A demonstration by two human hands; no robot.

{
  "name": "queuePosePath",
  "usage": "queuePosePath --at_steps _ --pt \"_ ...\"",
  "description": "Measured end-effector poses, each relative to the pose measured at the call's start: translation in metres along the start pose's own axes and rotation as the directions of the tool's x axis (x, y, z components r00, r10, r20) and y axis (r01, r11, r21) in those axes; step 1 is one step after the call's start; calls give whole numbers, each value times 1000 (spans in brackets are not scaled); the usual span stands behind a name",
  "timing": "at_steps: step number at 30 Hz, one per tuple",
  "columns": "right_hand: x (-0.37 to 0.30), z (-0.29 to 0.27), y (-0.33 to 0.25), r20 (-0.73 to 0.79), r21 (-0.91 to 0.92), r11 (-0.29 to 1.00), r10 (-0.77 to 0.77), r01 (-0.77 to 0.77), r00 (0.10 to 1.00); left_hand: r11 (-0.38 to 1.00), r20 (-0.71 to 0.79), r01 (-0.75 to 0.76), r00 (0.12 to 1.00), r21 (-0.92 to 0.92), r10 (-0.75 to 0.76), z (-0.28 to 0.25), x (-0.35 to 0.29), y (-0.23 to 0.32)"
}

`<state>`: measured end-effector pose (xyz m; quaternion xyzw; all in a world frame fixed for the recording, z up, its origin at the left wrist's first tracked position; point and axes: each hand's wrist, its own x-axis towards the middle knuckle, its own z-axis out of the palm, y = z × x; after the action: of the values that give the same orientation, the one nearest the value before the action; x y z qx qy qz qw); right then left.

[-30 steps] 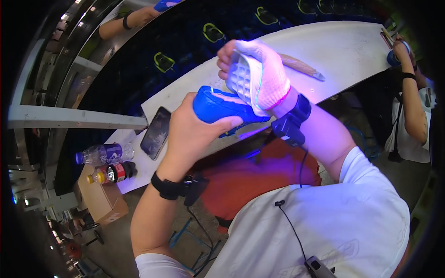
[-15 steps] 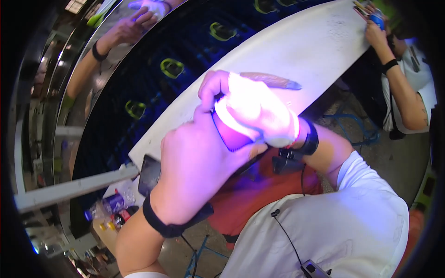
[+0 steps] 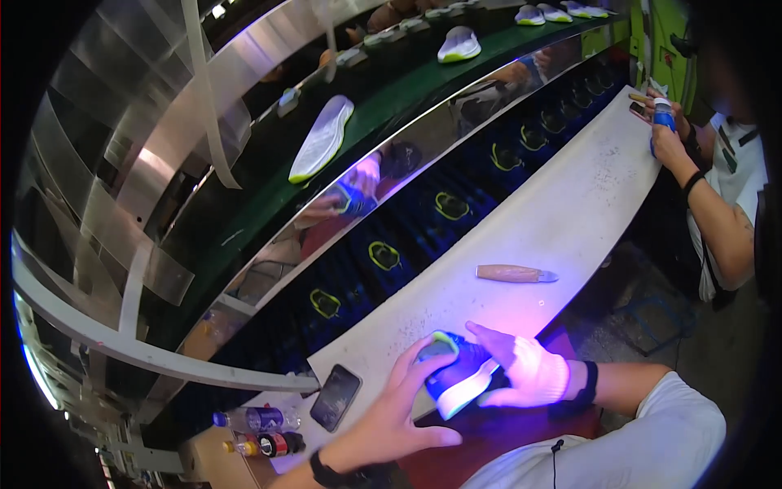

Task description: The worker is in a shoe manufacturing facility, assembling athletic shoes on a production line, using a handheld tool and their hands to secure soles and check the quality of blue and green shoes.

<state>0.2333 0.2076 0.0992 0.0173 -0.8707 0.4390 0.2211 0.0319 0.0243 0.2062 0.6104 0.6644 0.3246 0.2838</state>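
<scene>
A sports shoe (image 3: 462, 373) with a dark blue upper, a white sole and a bright green collar is held low over the near edge of the bench, lit by violet light. My bare left hand (image 3: 397, 411) grips the heel end, its fingers at the collar and its thumb stretched apart. At the other end, my right hand (image 3: 531, 372), in a pale glove that leaves fingers bare, holds the shoe with its thumb low by the sole and its fingers above. Beyond the hands, a short knife-like tool (image 3: 513, 274) with a wooden handle lies on the white bench (image 3: 562, 208).
A phone (image 3: 336, 397) lies at the bench's left end, near two bottles (image 3: 265, 432). Behind the bench, dark shoes with green collars stand in a row. A green conveyor (image 3: 269, 216) carries pale soles (image 3: 323, 138). At far right, a person (image 3: 721, 212) holds a blue item.
My head view has shifted, bringing the conveyor into sight. My hands appear lower and farther from the camera, and the shoe between them now shows more fully.
</scene>
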Motion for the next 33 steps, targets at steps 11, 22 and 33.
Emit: queuePosePath --at_steps 11,22,33 --pt "73 -12 2 173 -541 611 -592 578 788 825 -702 -305 697 -475 -147 87 -91 -42" --pt "421 -255 -143 -177 -984 119 -734 -133 655 832 -665 -106 660 -544 -350 62 -103 -33" --pt "375 -94 -32 -3 -677 736 22 -18 1000 890 -725 220 518 -399 -453 -39 -6 -193"
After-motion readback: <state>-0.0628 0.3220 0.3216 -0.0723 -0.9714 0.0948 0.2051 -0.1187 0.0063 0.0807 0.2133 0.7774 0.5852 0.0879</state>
